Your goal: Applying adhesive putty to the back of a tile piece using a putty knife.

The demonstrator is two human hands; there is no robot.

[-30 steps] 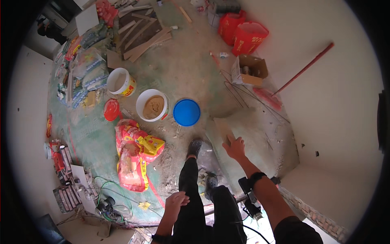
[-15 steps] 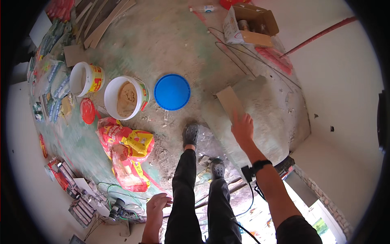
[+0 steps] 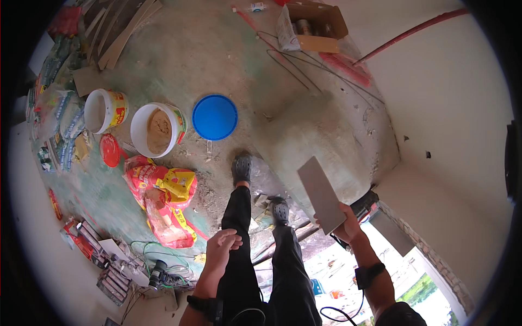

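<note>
My right hand (image 3: 345,223) grips a rectangular grey board (image 3: 321,193) by its lower end, holding it tilted above the right part of the dusty floor. At my left leg, my left hand (image 3: 223,244) hangs with its fingers loosely curled, slightly apart and holding nothing. My dark shoes (image 3: 241,168) stand just beside a large pale grey sheet (image 3: 310,141) on the floor. Ahead of me are a blue round lid (image 3: 215,117), a white bucket (image 3: 160,130) containing tan material and a second white bucket (image 3: 98,111).
Crumpled red-and-yellow bags (image 3: 163,195) and a red lid (image 3: 110,150) lie left. Stacked sacks (image 3: 68,114) and wooden strips (image 3: 119,38) are farther left. A cardboard box (image 3: 318,41), wires (image 3: 288,65) and a red-handled tool (image 3: 413,32) sit by the right wall. Cables (image 3: 168,261) cross the lower left.
My right hand has lifted the board off the floor sheet and drawn it back toward me, turning it. My left hand has risen slightly. The view has tilted and shifted.
</note>
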